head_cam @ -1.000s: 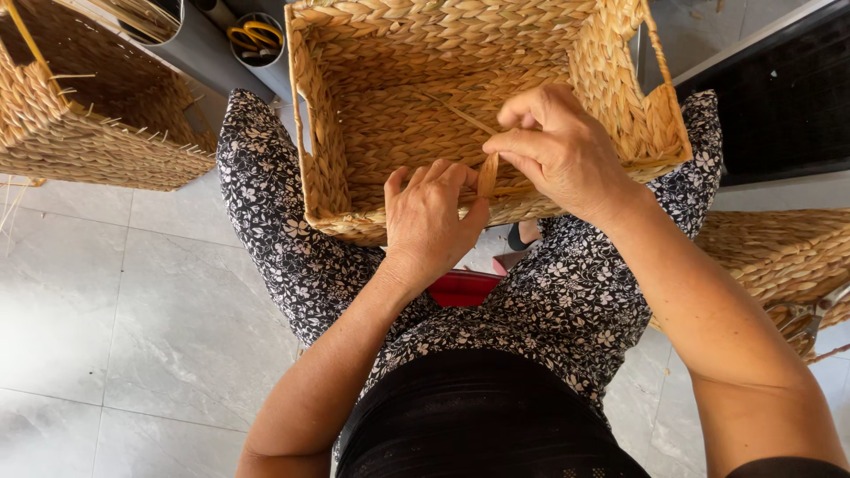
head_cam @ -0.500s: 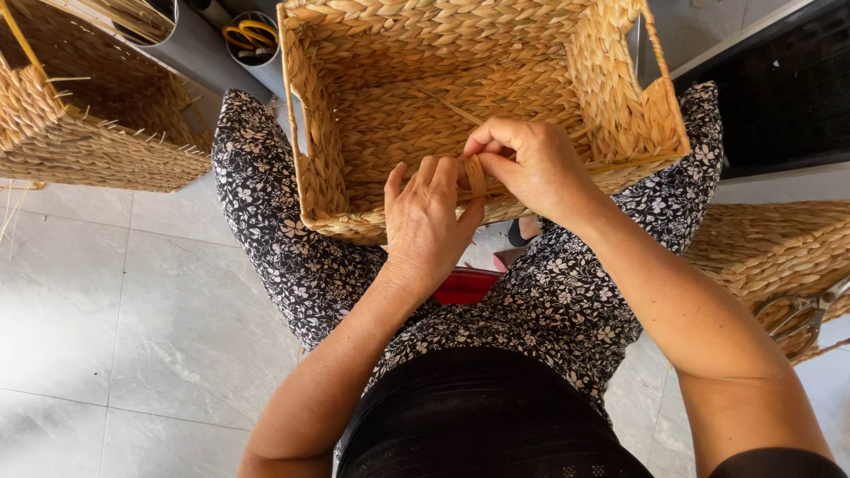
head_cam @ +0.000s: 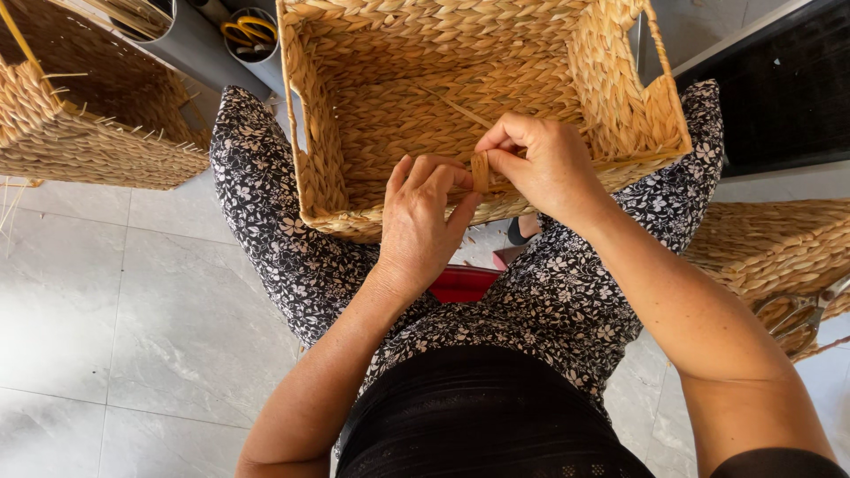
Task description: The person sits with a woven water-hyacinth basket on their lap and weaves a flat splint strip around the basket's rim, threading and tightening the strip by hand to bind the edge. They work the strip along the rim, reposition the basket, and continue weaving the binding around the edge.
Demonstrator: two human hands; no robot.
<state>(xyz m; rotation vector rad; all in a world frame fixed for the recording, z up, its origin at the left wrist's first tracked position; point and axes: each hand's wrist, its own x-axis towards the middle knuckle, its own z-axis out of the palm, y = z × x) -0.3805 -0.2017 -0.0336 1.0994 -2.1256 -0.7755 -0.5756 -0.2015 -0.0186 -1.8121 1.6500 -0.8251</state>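
Two hands meet at near rim of the woven basket [head_cam: 443, 97], which rests on the person's lap. Right hand [head_cam: 544, 164] pinches a flat straw strand [head_cam: 480, 171] btwn thumb & fingers, just above the rim. Left hand [head_cam: 425, 221] lies against the basket's near wall, fingers curled, touching the strand's base. Second basket [head_cam: 80, 124] sits on the floor by the left knee; scissors [head_cam: 792, 314] lie on a third basket [head_cam: 761, 248] at right.
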